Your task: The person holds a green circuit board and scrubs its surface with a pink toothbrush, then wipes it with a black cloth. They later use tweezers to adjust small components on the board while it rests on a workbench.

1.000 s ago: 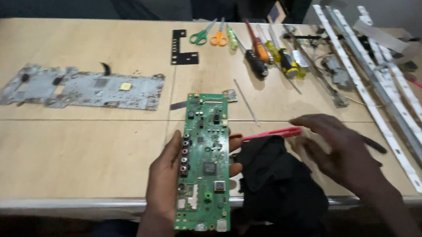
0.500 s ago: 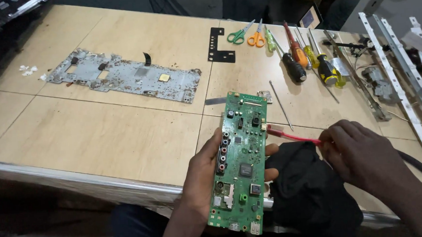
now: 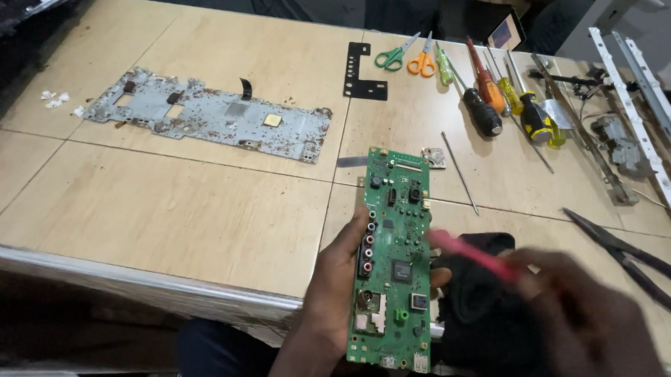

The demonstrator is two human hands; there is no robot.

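- Since the earlier frame, the red-handled tool [image 3: 473, 252] has been swung in over the board's right edge, and the right hand [image 3: 587, 313] is now blurred by motion.
- At the upper left of the frame, a rusted grey metal backing plate [image 3: 209, 115] lies flat on the pale wooden table [image 3: 161, 220].
- At lower centre, the long green printed circuit board [image 3: 394, 254] is gripped upright by the left hand [image 3: 333, 288], thumb on its left edge, fingers closed behind.
- At lower right, the tool is pinched in the right hand above a black cloth [image 3: 472, 311].
- At the upper right, scissors [image 3: 409, 54] and screwdrivers [image 3: 491, 88] are laid out; black pliers [image 3: 630, 261] lie at the right edge.
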